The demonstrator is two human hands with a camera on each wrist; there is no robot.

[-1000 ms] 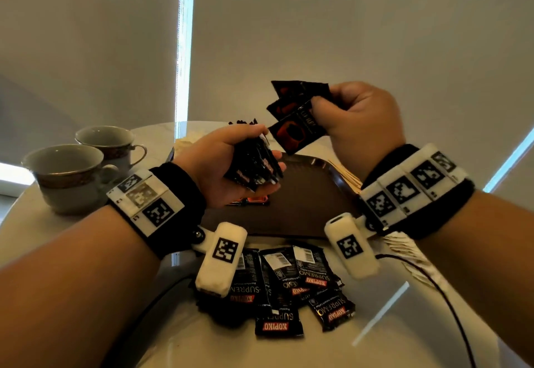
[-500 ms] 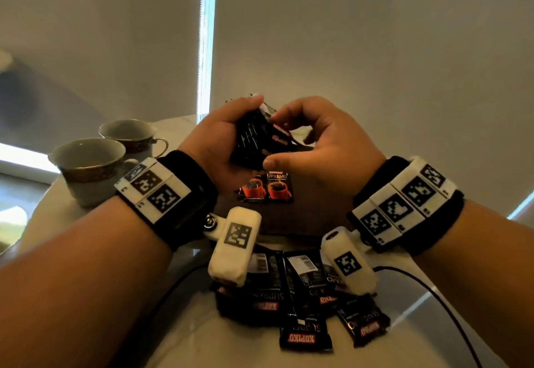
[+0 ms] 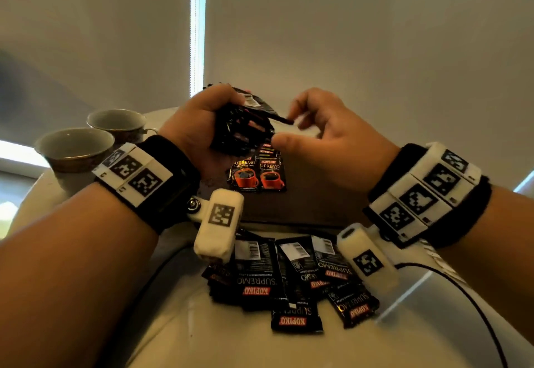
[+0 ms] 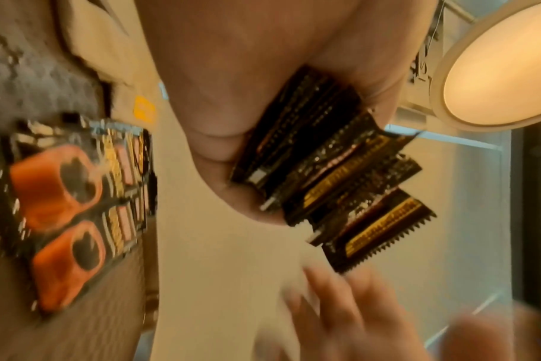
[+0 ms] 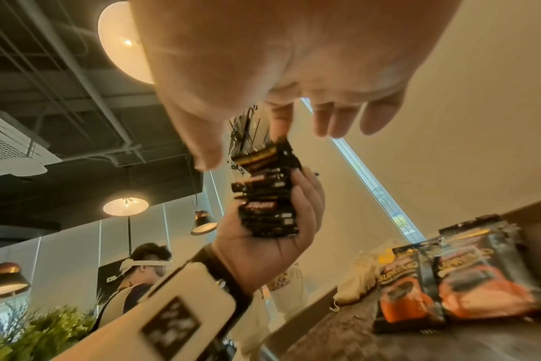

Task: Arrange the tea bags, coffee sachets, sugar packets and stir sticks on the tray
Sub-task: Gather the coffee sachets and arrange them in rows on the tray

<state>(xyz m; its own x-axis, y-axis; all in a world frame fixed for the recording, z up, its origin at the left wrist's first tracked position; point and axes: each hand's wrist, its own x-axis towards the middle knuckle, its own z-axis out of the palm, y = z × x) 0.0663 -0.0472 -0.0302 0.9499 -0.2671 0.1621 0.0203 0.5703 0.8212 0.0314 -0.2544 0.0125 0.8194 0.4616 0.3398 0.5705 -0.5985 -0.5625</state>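
1. Left hand [image 3: 199, 125] raised above the dark brown tray [image 3: 303, 208], palm turned inward, fingers and thumb curled round a fanned stack of black coffee sachets [image 3: 242, 129].
2. Right hand [image 3: 326, 142] level with it, just to the right. Thumb reaches toward the stack's lower edge and the forefinger toward the sachet jutting from the top. Fingers blurred; cannot tell whether they pinch that sachet or only touch it.
3. Two black sachets printed with orange cups [image 3: 258, 171] lie flat, side by side and touching, on the tray below the hands.
4. A loose heap of black sachets [image 3: 291, 278] lies on the pale counter [image 3: 202, 338], on the near side of the tray. Some overlap.
5. Two white teacups [image 3: 95, 139] stand on the counter at far left.
6. Left wrist view only: serrated sachet ends and gold print on the stack [image 4: 334, 171], wedged between thumb and palm, and a round ceiling lamp [image 4: 497, 73] behind.
7. Right wrist view only: the stack [image 5: 267, 193] seen edge-on in the left hand [image 5: 263, 244], right forefinger at its top. A second person with a white headband [image 5: 145, 263] stands in the background, with green foliage [image 5: 37, 334] at lower left.
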